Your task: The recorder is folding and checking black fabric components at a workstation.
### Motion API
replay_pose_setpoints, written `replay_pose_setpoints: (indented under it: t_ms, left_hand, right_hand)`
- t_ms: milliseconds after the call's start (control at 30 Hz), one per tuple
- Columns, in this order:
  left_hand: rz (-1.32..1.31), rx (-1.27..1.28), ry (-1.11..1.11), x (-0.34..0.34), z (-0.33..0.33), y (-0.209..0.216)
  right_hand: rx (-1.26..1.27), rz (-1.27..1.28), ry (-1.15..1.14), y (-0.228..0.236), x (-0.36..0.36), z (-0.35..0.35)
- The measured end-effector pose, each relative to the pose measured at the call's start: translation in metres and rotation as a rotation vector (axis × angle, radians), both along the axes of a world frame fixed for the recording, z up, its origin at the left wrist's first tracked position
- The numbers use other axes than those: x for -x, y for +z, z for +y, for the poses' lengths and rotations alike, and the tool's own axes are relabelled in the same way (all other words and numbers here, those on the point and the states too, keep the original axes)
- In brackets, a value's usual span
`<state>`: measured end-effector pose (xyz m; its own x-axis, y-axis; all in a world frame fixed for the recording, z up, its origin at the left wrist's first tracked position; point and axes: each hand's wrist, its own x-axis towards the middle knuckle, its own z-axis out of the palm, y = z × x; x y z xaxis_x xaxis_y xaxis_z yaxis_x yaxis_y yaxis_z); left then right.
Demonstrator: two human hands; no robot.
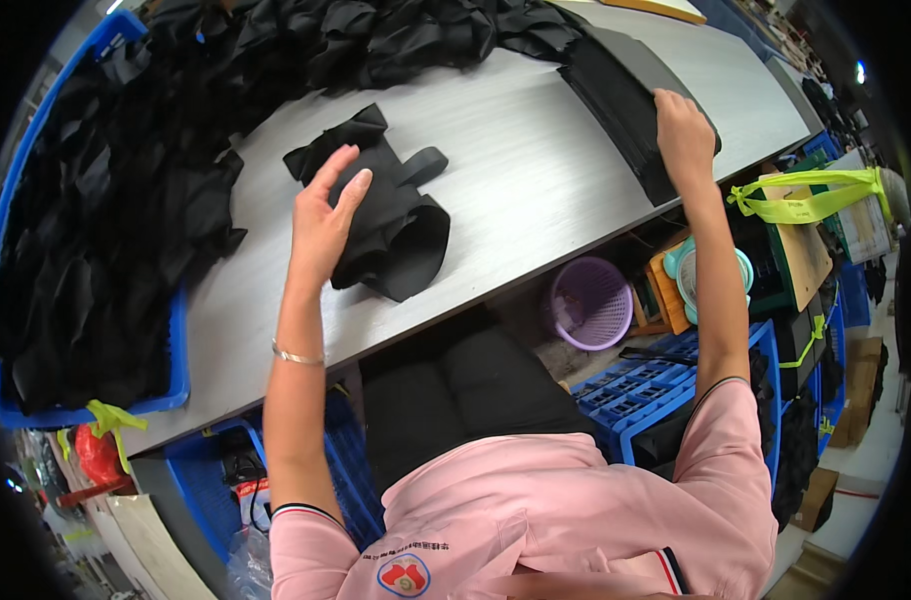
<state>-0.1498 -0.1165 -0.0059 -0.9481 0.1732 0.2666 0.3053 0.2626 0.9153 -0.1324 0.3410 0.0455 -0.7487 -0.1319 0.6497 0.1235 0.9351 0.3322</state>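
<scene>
My left hand point(324, 222) hovers with thumb and fingers apart over a loose black fabric piece point(386, 210), which lies crumpled on the table and has a looped strap sticking out of its right side. Whether the fingertips touch the cloth, I cannot tell. Farther right, my right hand point(685, 142) is closed at the near end of a neat stack of flat black fabric pieces point(616, 115). Its fingers curl over the stack's edge, and their tips are partly hidden.
A big blue crate point(181, 345) heaped with black fabric pieces point(86, 230) stands at the left. More black cloth point(346, 45) lies along the far side of the pale table point(516, 160). Below the near edge are a purple basket point(591, 305) and a blue crate point(646, 395).
</scene>
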Motion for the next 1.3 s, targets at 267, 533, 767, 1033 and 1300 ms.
replay_pose_setpoints:
  t_ms: [267,533,767,1033,1300]
  left_hand:
    - [-0.418,-0.401,-0.347,-0.150,0.061,-0.027]
    - [-0.998,-0.764,-0.580,-0.189,0.100,-0.077]
    - [-0.805,-1.129,-0.541,-0.193,0.081,-0.048]
    - [-0.846,-1.092,-0.186,-0.197,0.062,-0.037]
    - [-0.455,-0.661,-0.140,-0.201,0.061,-0.033]
  right_hand:
    - [0.083,-0.262,0.293,-0.066,-0.149,-0.147]
    - [0.812,-0.290,0.608,-0.057,-0.247,-0.221]
    - [1.392,-0.463,0.538,-0.058,-0.268,-0.231]
    - [1.370,-0.396,0.413,-0.070,-0.260,-0.243]
    - [1.955,-0.790,0.528,-0.083,-0.249,-0.225]
